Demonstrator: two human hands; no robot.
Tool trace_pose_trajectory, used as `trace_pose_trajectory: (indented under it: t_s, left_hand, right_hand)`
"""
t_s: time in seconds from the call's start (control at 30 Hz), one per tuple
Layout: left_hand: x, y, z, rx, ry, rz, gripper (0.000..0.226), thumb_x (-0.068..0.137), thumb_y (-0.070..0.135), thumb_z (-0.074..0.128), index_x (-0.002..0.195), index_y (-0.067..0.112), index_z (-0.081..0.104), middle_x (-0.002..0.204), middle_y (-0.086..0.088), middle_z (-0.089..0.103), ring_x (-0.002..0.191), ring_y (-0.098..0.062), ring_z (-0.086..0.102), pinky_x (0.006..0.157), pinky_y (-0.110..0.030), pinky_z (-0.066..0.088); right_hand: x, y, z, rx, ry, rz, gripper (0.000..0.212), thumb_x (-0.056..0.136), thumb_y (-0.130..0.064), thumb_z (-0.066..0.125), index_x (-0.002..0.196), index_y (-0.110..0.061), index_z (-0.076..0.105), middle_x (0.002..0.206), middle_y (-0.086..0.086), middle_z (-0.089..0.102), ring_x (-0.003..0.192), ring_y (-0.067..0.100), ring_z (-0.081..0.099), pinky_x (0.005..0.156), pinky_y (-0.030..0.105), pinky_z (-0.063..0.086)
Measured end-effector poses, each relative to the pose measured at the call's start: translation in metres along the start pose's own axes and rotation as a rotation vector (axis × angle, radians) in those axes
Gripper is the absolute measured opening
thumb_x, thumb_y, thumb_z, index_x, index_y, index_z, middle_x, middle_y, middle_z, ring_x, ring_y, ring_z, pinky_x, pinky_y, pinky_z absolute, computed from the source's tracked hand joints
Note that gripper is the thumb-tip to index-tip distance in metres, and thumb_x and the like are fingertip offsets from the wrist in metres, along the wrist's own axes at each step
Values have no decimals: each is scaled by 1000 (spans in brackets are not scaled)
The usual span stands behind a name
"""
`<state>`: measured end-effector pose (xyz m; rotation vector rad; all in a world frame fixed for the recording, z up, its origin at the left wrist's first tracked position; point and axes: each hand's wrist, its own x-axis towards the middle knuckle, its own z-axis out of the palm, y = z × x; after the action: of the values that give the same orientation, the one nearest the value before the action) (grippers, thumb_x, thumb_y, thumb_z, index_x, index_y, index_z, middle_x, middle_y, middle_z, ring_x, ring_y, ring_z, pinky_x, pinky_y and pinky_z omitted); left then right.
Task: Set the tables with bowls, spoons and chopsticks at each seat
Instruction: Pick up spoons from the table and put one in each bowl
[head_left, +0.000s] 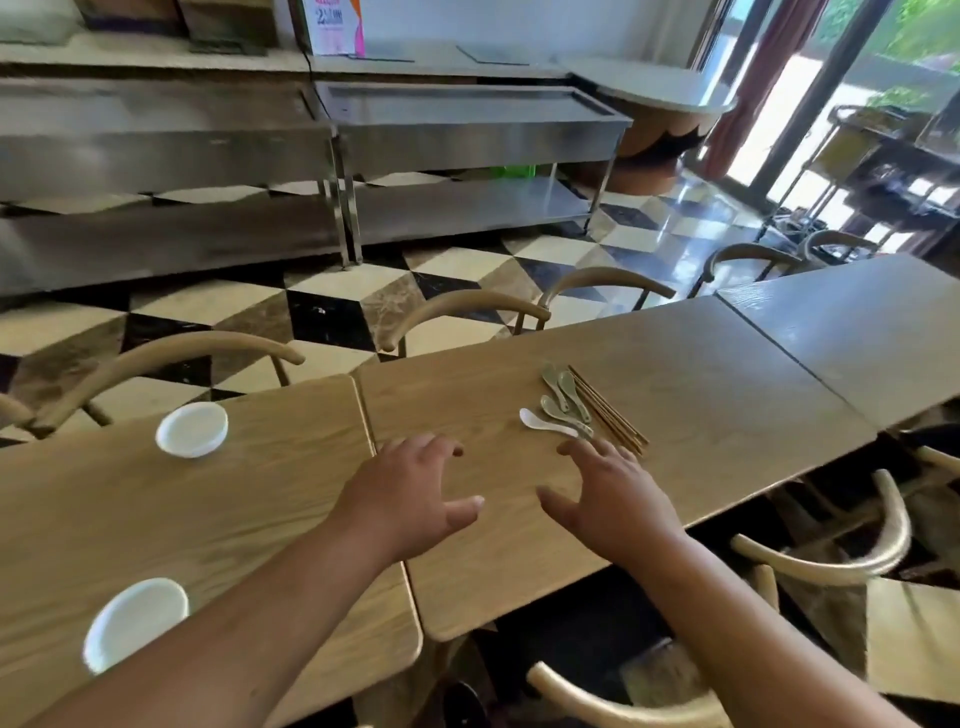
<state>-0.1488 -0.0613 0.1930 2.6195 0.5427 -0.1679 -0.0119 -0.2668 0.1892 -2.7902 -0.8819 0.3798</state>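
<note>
a cluster of spoons (563, 408) lies on the middle table (701, 395), touching a bundle of chopsticks (608, 410) on its right. two white bowls (192, 429) (135, 623) sit on the left table (104, 519). the right hand (613, 493) hovers just beside the spoons, fingers spread, holding nothing; the left hand (410, 493) likewise, spread and empty.

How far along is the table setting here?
Done: far bowl and near bowl sit on the left table. In hand: nothing; right hand hovers by the spoons, left hand open. Left: spoons and chopsticks lie piled on the middle table, none at seats.
</note>
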Motion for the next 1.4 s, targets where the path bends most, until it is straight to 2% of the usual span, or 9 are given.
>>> trace_pose_trajectory:
  t_s: [0.3, 0.6, 0.9, 0.97, 1.03, 1.1, 1.2, 1.27, 1.4]
  left_hand:
    - [166, 24, 81, 3, -135, -100, 69, 93, 68, 61, 152, 35, 46, 158, 9, 49, 144, -18, 44, 113, -39, 41]
    - [309, 57, 186, -51, -253, -86, 63, 94, 61, 63, 148, 30, 51, 151, 5, 53, 141, -21, 45, 109, -40, 45]
    - [362, 65, 244, -179, -281, -162, 57, 92, 57, 68, 142, 30, 59, 133, 7, 69, 119, -22, 66, 98, -41, 56]
    - [371, 68, 254, -250, -298, -216, 47, 94, 55, 67, 134, 29, 63, 121, 8, 72, 109, -22, 70, 95, -39, 57]
    - [381, 69, 261, -340, -285, -309, 27, 98, 54, 60, 107, 29, 65, 97, 7, 71, 91, -23, 69, 82, -36, 56]
    - [395, 70, 267, -399, -264, -419, 35, 102, 53, 52, 83, 24, 59, 83, 3, 67, 77, -24, 65, 72, -34, 51]
    - [417, 70, 279, -549, -265, -669, 50, 97, 57, 50, 95, 12, 71, 91, -9, 80, 78, -30, 76, 85, -44, 65]
    - [424, 69, 292, -676, -250, -848, 57, 92, 60, 53, 105, 10, 74, 80, -9, 82, 60, -28, 75, 81, -46, 68]
    - [428, 65, 301, -652, -205, -922, 47, 93, 52, 59, 91, 9, 79, 63, -4, 78, 49, -26, 73, 74, -48, 69]
  right_hand:
    - [173, 108, 73, 74, -140, 86, 58, 95, -53, 63, 147, -28, 52, 150, -3, 56, 138, 26, 50, 103, 42, 50]
    - [330, 191, 129, 157, -92, 244, 39, 94, -40, 58, 127, -19, 64, 122, 8, 69, 109, 35, 65, 80, 40, 50]
    - [413, 195, 172, 37, -31, 180, 48, 95, -52, 65, 120, -11, 63, 118, 13, 65, 111, 36, 64, 79, 37, 41]
    - [420, 193, 175, 4, -34, 159, 44, 95, -49, 67, 118, -12, 64, 118, 12, 66, 111, 34, 64, 77, 36, 40]
    - [422, 194, 178, -5, -48, 148, 33, 97, -38, 66, 117, -12, 64, 119, 11, 65, 111, 34, 63, 76, 37, 39]
    - [420, 197, 180, 3, -67, 119, 27, 98, -31, 63, 118, -13, 63, 119, 11, 64, 110, 35, 63, 76, 38, 40]
    - [411, 205, 181, 4, -103, 33, 25, 100, -25, 56, 120, -15, 67, 118, 9, 65, 108, 33, 63, 77, 35, 39]
    - [404, 212, 179, 11, -125, -11, 25, 99, -24, 54, 118, -16, 69, 118, 7, 65, 109, 32, 61, 78, 34, 37]
    - [394, 222, 177, 5, -148, -43, 21, 95, -21, 56, 108, -13, 71, 109, 6, 66, 100, 30, 63, 73, 33, 38]
